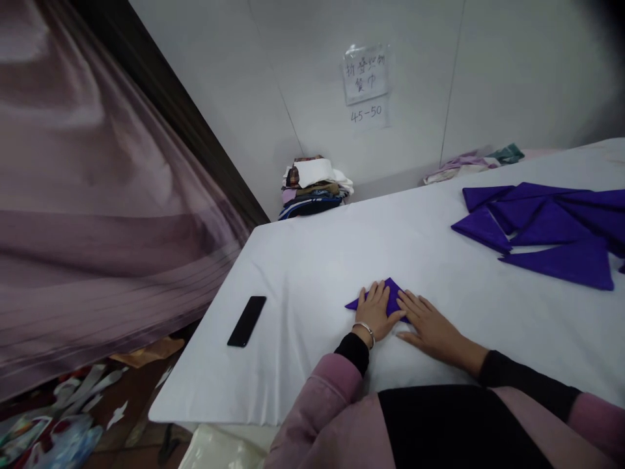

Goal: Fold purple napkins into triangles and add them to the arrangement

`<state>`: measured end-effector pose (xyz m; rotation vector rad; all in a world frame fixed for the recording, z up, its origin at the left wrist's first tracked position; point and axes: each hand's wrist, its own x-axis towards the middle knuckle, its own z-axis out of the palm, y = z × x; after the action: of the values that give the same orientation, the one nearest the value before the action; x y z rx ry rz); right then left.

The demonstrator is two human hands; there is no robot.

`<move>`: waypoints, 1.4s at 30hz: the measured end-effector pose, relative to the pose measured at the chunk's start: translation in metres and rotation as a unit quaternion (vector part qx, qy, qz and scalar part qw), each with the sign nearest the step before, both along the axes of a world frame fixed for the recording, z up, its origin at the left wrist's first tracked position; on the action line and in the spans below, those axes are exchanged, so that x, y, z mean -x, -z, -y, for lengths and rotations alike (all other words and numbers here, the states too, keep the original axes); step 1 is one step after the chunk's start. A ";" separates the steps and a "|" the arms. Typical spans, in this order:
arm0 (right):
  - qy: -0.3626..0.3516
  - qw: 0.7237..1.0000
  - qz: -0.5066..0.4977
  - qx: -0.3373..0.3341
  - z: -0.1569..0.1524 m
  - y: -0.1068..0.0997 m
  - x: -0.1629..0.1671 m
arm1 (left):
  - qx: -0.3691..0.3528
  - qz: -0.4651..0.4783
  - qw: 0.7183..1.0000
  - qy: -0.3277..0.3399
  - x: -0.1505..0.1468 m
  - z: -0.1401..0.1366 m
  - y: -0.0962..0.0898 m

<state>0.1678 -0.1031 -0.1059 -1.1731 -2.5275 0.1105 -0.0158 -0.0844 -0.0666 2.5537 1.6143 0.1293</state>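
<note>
The small purple cloth [389, 291] lies folded on the white table [312, 260] right before me, my left hand [375, 311] and right hand [430, 324] pressing it, palms flat, fingers spread, gripping nothing. A black phone [247, 321] lies off to my left, and more purple folded cloths [547, 231] sit farther right.

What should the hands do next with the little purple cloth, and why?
Probably smooth the crease outward, then lift away. Both the left hand and right hand lie flat on the small folded purple napkin, which already looks like the finished purple triangles nearby.
</note>
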 end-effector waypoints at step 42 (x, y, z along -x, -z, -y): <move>-0.080 0.977 -0.075 0.183 -0.016 -0.054 -0.019 | -0.046 -0.019 0.998 -0.040 0.010 -0.017 0.037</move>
<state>0.1872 -0.0868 -0.0520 -1.0349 -2.5289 0.7043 -0.0256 -0.0678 -0.1034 2.5734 1.7657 0.1663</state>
